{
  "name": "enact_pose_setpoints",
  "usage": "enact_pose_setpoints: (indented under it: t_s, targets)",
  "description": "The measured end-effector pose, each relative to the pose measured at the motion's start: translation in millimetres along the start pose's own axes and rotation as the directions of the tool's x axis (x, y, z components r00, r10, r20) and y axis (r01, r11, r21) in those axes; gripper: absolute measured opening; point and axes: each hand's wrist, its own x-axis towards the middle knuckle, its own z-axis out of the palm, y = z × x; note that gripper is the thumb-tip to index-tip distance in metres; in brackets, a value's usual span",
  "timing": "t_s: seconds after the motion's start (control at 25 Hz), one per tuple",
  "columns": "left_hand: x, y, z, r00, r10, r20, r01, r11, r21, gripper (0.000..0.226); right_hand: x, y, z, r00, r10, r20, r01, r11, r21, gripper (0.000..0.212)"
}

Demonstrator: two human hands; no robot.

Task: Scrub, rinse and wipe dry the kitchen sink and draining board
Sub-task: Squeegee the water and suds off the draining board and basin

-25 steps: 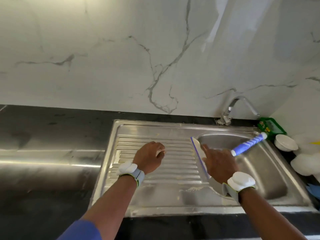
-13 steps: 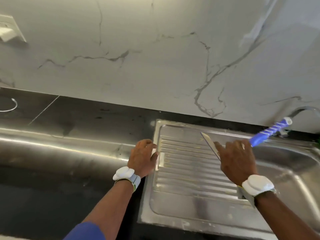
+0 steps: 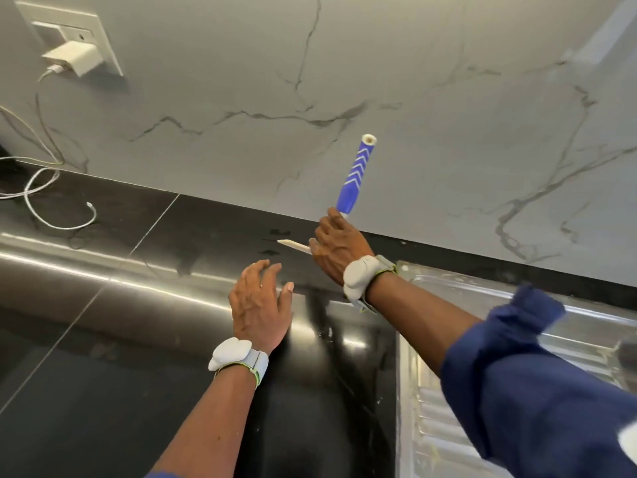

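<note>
Right hand (image 3: pixel 339 251) grips blue-handled squeegee (image 3: pixel 355 174), blade over black counter (image 3: pixel 138 374) left of draining board (image 3: pixel 422 426); left hand (image 3: pixel 258 308) spread open, empty. Prob. at water-clearing stage; board blurred, sink out of view, so wipe-dry unconfirmed.

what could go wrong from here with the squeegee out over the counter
Water pushed left by the squeegee in the right hand could run along the black countertop toward the white cable lying below a plugged-in charger. The rolled sleeve hangs low over the draining board and may brush it.

Black countertop (image 3: pixel 103 391): white cable (image 3: pixel 63 228) left, draining board (image 3: pixel 420 408) right
</note>
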Motion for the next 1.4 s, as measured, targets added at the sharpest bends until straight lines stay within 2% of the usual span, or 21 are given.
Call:
enact_pose_setpoints:
  t_s: [0.16, 0.28, 0.36, 0.44, 0.52, 0.64, 0.72, 0.84, 0.92, 1.0, 1.04, 1.16, 1.24, 1.28, 1.36, 1.4]
  targets:
    - [10.3, -23.1, -4.2, 1.0, 0.01, 0.015, -0.011, 1.0, 0.023, 0.046, 36.5, -21.7, 10.4, 0.985, -0.128, 0.116, 0.135, 0.989, -0.057, 0.034]
    - [11.2, -35.4, -3.9, 0.997, 0.059, 0.054, -0.062, 0.996, 0.064, 0.043, 43.8, -25.8, 22.2, 0.969, -0.171, 0.181, 0.188, 0.979, -0.079, 0.028]
    - [10.5, -40.4, -1.6, 0.993, 0.078, 0.085, -0.084, 0.994, 0.074, 0.043, 45.4, -22.4, 28.1, 0.968, -0.183, 0.173, 0.198, 0.978, -0.069, 0.025]
    - [5.9, -42.6, 0.3, 0.991, 0.085, 0.104, -0.094, 0.992, 0.089, 0.044, 45.9, -18.4, 30.1, 0.978, -0.186, 0.099, 0.19, 0.981, -0.038, 0.026]
    - [0.7, -41.6, 1.1, 0.988, 0.097, 0.118, -0.109, 0.989, 0.096, 0.047, 38.2, -18.5, 30.4, 0.992, -0.13, -0.008, 0.13, 0.991, 0.045, 0.032]
    - [-5.2, -34.7, 1.6, 0.984, 0.126, 0.127, -0.139, 0.986, 0.097, 0.047, 4.6, -30.6, 28.4, 0.984, 0.063, -0.167, -0.012, 0.957, 0.291, 0.046]
    - [-8.7, -22.8, 3.1, 0.979, 0.146, 0.145, -0.159, 0.983, 0.088, 0.047, -33.0, -43.3, 27.7, 0.965, 0.194, -0.173, -0.098, 0.887, 0.45, 0.049]
    - [-18.0, 2.3, 8.7, 0.962, 0.205, 0.182, -0.22, 0.973, 0.066, 0.048, -95.3, -53.8, 33.9, 0.941, 0.322, -0.101, -0.21, 0.793, 0.572, 0.05]
    - [-30.2, 21.4, 15.8, 0.944, 0.249, 0.214, -0.265, 0.963, 0.047, 0.048, -136.3, -57.7, 44.0, 0.909, 0.416, -0.016, -0.305, 0.691, 0.656, 0.034]
    - [-43.4, 36.5, 23.7, 0.927, 0.294, 0.233, -0.307, 0.952, 0.018, 0.047, -175.4, -60.0, 52.9, 0.853, 0.513, 0.093, -0.42, 0.571, 0.705, 0.012]
    - [-52.6, 53.4, 32.3, 0.905, 0.34, 0.257, -0.348, 0.937, -0.015, 0.046, -207.6, -58.9, 58.2, 0.801, 0.572, 0.174, -0.506, 0.495, 0.707, 0.007]
    - [-75.9, 95.7, 56.6, 0.846, 0.431, 0.314, -0.43, 0.9, -0.074, 0.045, -293.6, -52.5, 64.9, 0.624, 0.697, 0.355, -0.678, 0.257, 0.688, 0.022]
    - [-96.6, 135.7, 73.2, 0.778, 0.532, 0.334, -0.521, 0.844, -0.132, 0.043, -354.1, -44.2, 65.2, 0.478, 0.725, 0.496, -0.768, 0.072, 0.636, 0.025]
    - [-110.7, 162.5, 82.9, 0.744, 0.579, 0.334, -0.558, 0.813, -0.166, 0.042, -389.6, -37.8, 66.6, 0.397, 0.725, 0.563, -0.804, -0.021, 0.594, 0.024]
    - [-124.7, 189.0, 89.8, 0.711, 0.622, 0.329, -0.588, 0.782, -0.208, 0.042, -425.1, -33.1, 73.4, 0.29, 0.711, 0.64, -0.836, -0.138, 0.531, 0.014]
    - [-147.1, 227.7, 99.0, 0.665, 0.677, 0.315, -0.632, 0.735, -0.245, 0.042, -469.5, -27.4, 78.5, 0.217, 0.717, 0.662, -0.849, -0.196, 0.491, 0.013]
